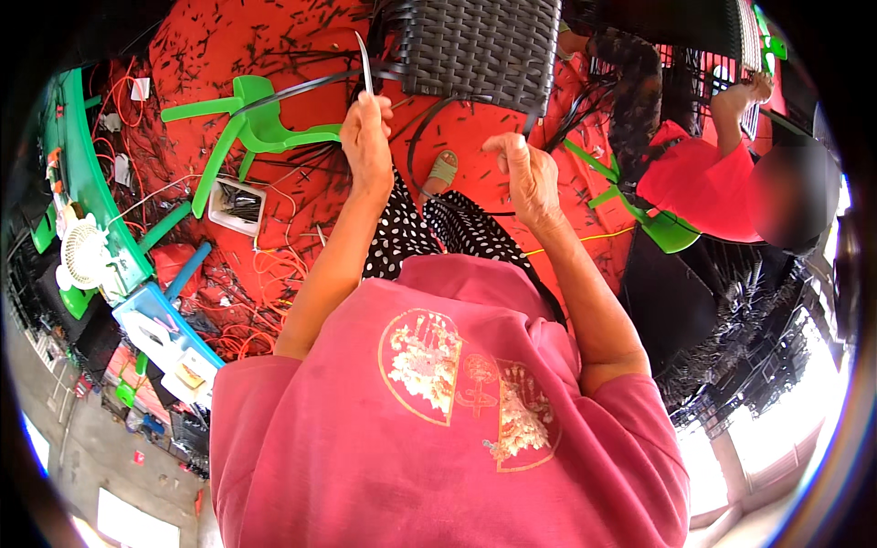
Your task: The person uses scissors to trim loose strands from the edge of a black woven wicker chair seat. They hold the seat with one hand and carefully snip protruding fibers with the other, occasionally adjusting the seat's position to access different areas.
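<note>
My left hand [368, 151] is closed around a slim, pointed metal blade [364, 60], which sticks up past the thumb; its handle is hidden in the fist. Just beyond, to the right, stands a black woven wicker panel [480, 46], loose dark strips trailing from its lower edge. My right hand [530, 183] is below the panel's near right corner, fingers curled and thumb against them. A dark strip reaches down toward it, but whether the fingers grip it is unclear. A flat dark strip [306, 89] runs left from the panel behind my left hand.
Dark scraps litter the red floor covering [301, 27]. At left are a green chair [265, 119], a white bin [237, 205] of strips, orange cords [274, 274], and a white fan [84, 251]. Another person in red [703, 183] sits at right near a green seat [671, 233].
</note>
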Demonstrator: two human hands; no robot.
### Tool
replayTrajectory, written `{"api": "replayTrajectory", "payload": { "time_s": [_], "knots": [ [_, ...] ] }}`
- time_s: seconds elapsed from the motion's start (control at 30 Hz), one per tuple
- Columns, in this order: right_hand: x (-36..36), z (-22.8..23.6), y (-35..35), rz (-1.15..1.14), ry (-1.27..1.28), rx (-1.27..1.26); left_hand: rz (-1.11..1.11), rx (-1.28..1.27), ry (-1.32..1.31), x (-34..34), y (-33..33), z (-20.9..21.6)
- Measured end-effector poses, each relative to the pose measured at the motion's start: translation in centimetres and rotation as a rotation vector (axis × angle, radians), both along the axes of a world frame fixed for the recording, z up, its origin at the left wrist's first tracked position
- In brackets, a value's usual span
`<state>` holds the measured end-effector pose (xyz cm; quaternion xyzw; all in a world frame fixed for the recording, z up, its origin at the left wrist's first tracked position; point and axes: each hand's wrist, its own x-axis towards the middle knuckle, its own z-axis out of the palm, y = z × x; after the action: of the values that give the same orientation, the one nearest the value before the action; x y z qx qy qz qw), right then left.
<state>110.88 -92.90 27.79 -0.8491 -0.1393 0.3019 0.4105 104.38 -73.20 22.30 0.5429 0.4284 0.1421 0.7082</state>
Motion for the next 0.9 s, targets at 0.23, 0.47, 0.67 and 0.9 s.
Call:
{"api": "replayTrajectory", "payload": {
  "time_s": [0.23, 0.47, 0.67, 0.9],
  "knots": [
    [-1.0, 1.1, -0.6, -0.026, 0.019, -0.017, -0.268, 0.08, -0.147, -2.3, -1.1, 1.2],
    [-1.7, -0.5, -0.7, -0.222, 0.268, 0.209, -0.277, -0.233, -0.047, -0.2, -3.6, 0.5],
    [-0.7, -0.5, -1.0, -0.482, 0.67, 0.543, -0.244, -0.644, -0.014, -1.3, -6.0, 0.8],
    [0.4, -1.3, 1.1, -0.567, 0.512, 0.508, -0.236, -0.543, -0.026, -1.9, -8.6, 1.7]
  ]
}}
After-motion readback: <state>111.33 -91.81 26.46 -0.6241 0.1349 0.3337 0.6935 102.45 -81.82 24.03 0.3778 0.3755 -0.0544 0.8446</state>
